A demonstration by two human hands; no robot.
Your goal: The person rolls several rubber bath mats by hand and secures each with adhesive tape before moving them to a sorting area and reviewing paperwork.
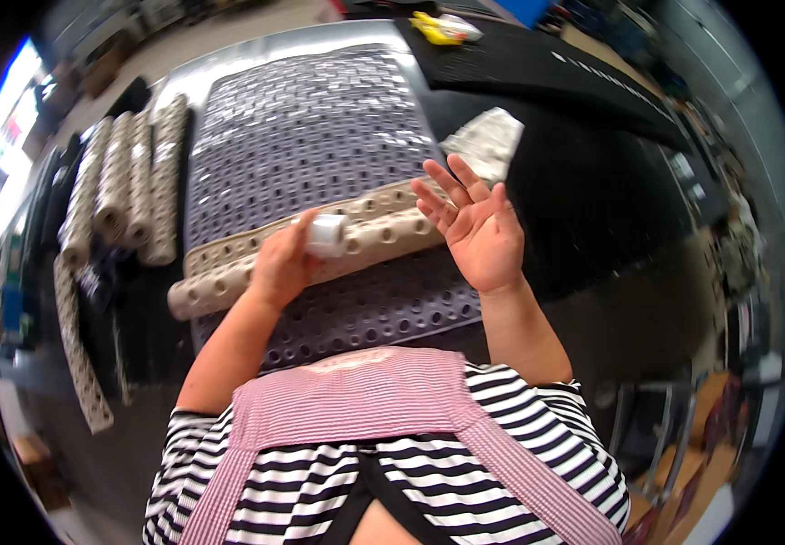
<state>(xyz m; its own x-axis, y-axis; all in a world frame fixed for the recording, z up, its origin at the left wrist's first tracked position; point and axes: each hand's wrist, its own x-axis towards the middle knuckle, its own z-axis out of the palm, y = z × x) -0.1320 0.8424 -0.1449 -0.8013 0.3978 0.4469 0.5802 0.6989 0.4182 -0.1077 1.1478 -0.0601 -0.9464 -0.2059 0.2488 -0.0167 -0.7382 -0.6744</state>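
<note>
My left hand (282,265) is closed around a small white roll (327,236), perhaps tape, above a rolled beige mat (383,234) with round holes. My right hand (479,227) is raised at the mat's right end, palm up and fingers spread, with nothing in it. The beige roll lies slantwise across grey-purple perforated mats (297,127), which show beyond it and on its near side. Just past my right fingers lies a crumpled white plastic sheet or bag (488,141).
Several rolled beige mats (113,186) lie side by side at the left, and a narrow beige strip (79,354) hangs over the table's near edge. A black mat (538,73) covers the far right, with a yellow and white packet (442,29) on it. Cardboard (692,445) stands at the lower right.
</note>
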